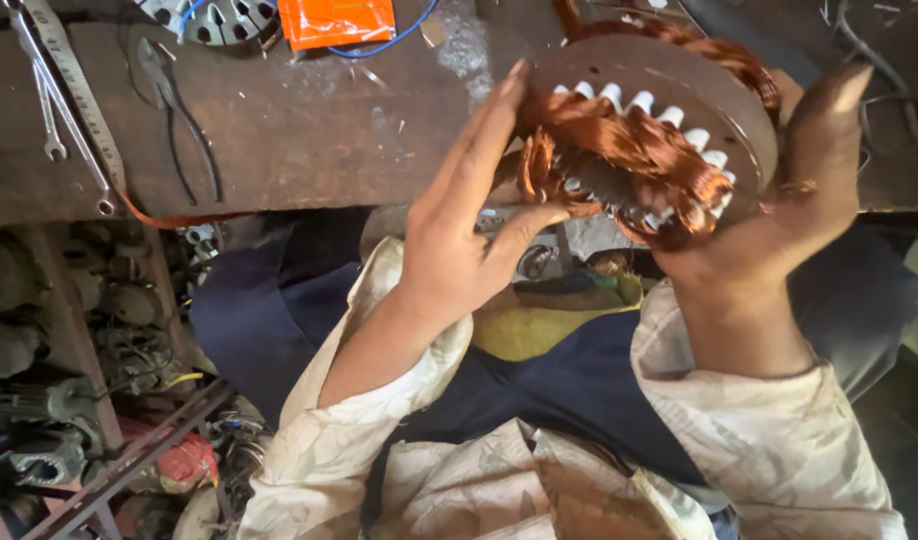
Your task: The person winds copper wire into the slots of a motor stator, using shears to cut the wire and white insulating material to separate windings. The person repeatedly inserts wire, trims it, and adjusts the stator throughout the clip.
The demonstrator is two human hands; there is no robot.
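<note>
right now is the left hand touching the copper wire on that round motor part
Touching. The head view shows the left hand laid flat against the copper wire bundles of the round motor part, thumb pressed under them, no gap visible.

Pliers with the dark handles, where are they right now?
In the head view the pliers lie upper left on the rusty workbench, right of the wrenches, and left of the left hand.

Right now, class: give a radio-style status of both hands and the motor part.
Left hand flat against copper windings. Right hand gripping stator ring from the side. Pliers and wrench lie clear on bench.
</note>
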